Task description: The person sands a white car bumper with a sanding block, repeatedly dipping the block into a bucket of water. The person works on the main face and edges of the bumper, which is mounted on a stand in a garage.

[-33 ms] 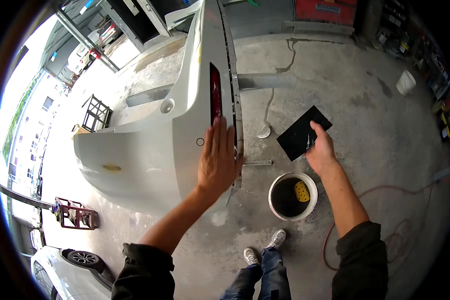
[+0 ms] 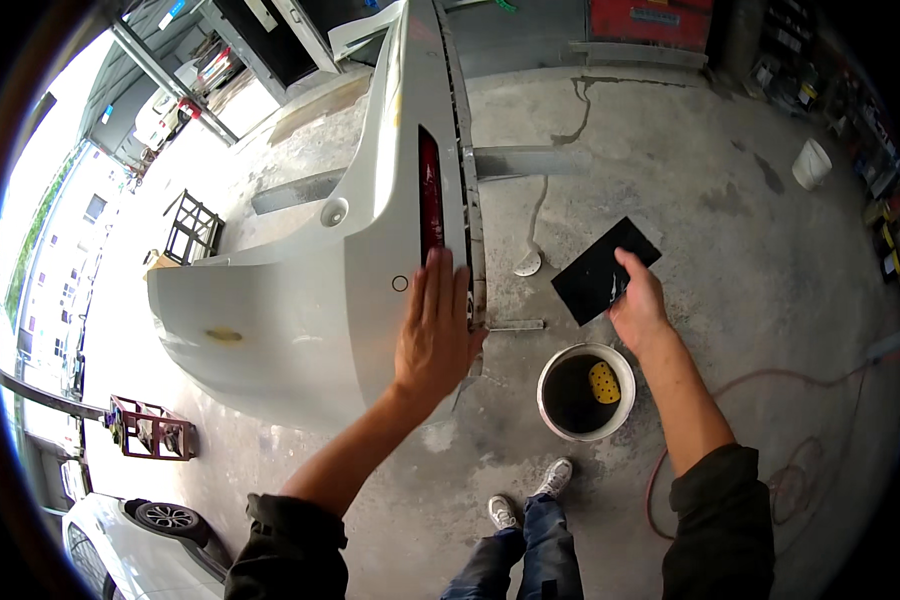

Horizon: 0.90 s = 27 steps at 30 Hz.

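Observation:
A white car bumper (image 2: 300, 300) stands propped on a stand, with a red reflector (image 2: 429, 190) in a slot and a small drawn circle (image 2: 400, 284) on its surface. My left hand (image 2: 432, 325) lies flat against the bumper just below the reflector, fingers stretched out and close together. Off to the right, my right hand (image 2: 638, 305) pinches a thin black rectangular sheet, apparently sandpaper (image 2: 600, 268), between thumb and fingers. The sheet is held in the air, apart from the bumper. Some fingers beneath it are hidden.
A bucket (image 2: 625, 400) with a yellow perforated pad (image 2: 603, 383) stands below my right hand. A red hose (image 2: 730, 384) lies on the floor at right. Grey stand arms (image 2: 530, 161) stick out beside the bumper. A white car (image 2: 135, 545) is at lower left.
My left hand has slid slightly toward me along the bumper, showing more of the reflector. My right hand and the sheet have shifted slightly left and toward me.

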{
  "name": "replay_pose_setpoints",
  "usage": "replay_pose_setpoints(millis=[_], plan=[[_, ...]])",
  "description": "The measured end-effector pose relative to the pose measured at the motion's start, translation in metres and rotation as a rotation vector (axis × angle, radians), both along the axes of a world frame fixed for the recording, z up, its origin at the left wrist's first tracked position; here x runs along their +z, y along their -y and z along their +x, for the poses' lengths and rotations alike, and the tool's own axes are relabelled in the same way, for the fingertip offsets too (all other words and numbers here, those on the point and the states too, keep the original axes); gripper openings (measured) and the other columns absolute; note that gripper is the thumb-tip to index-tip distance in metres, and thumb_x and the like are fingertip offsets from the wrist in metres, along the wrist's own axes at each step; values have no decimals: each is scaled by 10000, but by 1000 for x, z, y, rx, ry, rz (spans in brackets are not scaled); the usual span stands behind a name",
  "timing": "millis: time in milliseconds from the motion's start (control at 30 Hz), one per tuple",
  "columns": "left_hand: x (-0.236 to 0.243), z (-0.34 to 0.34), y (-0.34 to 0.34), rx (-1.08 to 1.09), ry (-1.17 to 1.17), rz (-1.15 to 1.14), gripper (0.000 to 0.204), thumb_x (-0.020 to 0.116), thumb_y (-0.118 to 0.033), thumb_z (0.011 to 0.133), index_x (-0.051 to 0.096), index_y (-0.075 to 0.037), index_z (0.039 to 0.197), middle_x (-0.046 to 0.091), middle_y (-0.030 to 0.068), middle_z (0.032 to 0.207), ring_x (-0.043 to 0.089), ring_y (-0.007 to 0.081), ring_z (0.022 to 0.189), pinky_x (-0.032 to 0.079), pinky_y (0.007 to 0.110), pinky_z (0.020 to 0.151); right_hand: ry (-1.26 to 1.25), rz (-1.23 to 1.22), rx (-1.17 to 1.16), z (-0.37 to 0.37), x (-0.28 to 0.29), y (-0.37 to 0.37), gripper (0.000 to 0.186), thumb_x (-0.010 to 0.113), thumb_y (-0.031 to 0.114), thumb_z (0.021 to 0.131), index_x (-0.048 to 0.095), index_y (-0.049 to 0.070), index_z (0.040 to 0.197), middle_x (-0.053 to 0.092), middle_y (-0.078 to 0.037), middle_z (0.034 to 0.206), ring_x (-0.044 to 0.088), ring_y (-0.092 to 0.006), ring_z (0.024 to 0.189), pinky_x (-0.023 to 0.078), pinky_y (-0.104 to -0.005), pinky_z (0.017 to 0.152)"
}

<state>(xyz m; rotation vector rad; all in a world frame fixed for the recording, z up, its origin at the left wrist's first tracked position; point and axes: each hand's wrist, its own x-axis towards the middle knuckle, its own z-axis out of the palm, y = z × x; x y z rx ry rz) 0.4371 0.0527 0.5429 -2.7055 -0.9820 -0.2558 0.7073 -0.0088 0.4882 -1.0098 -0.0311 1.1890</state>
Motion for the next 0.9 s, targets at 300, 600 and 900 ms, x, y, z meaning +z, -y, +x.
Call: replay_pose_setpoints(millis=[300, 600, 900], plan=[[-37, -73, 53, -47, -102, -116, 772, 738, -366, 822, 451, 37, 1415, 283, 226, 1576, 196, 354, 1501, 190, 460, 1224, 372, -156, 47, -45, -27, 14, 158, 670, 100, 814, 613, 98, 961, 655, -35, 845, 660, -141, 766, 544, -336, 670], [45, -79, -34, -26, 251, 64, 543, 747, -182, 815, 572, -90, 1320, 435, 179, 1471, 411, 376, 1369, 303, 555, 1147, 474, -70, 230, -71, -6, 11, 243, 674, 211, 867, 574, 19, 978, 608, -49, 775, 566, -130, 598, 448, -296, 536], [89, -76, -94, 217, 157, -177, 419, 681, -475, 887, 632, -72, 987, 710, 132, 858, 697, 347, 805, 522, 471, 731, 636, 68, 326, -111, 50, -57, 244, 677, 226, 930, 598, 2, 984, 615, -20, 758, 556, -115, 633, 462, -289, 582]])
